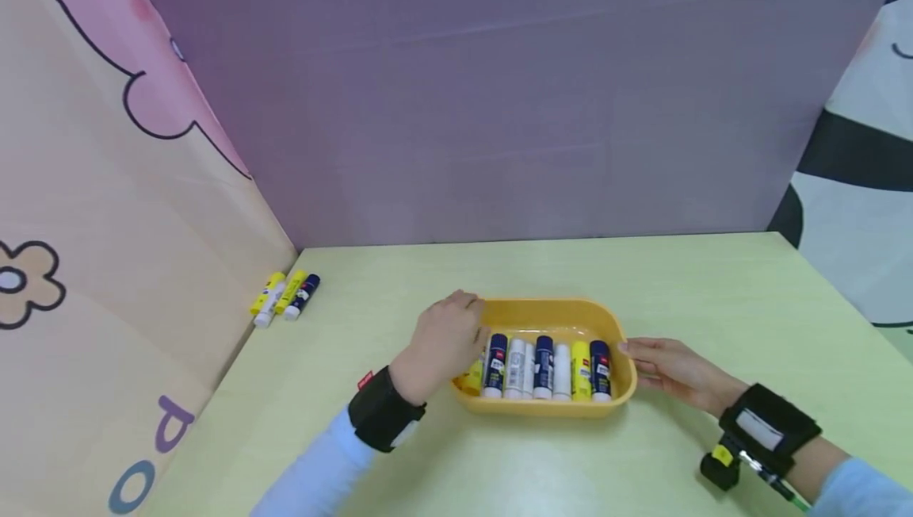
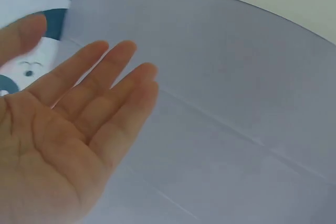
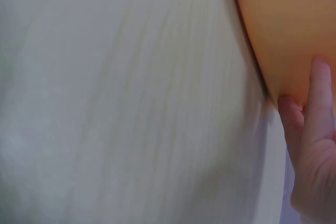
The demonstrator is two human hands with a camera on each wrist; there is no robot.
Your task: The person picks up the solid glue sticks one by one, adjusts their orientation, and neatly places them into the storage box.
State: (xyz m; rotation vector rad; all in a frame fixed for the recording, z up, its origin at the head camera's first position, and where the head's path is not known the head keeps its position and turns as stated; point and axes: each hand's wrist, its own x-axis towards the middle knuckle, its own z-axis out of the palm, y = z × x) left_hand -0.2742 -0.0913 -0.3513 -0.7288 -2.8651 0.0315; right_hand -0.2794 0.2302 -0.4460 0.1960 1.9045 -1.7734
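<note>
A yellow plastic tray [image 1: 549,406] sits on the table with a row of several glue sticks [image 1: 544,368] in navy, white and yellow. My left hand [image 1: 448,335] is at the tray's left end, partly covering that rim and a yellow stick there. In the left wrist view this hand's fingers extend, thumb apart, with nothing in the palm. At the opposite end, my right hand [image 1: 678,370] pinches the tray's rim. The right wrist view has its fingertips [image 3: 320,69] against the tray's outer wall.
More glue sticks [image 1: 285,295] in yellow, white and navy lie together at the table's back left edge. A purple-grey backdrop [image 1: 499,105] rises behind the pale table [image 1: 371,287]. Printed panels [image 1: 143,279] border the left side.
</note>
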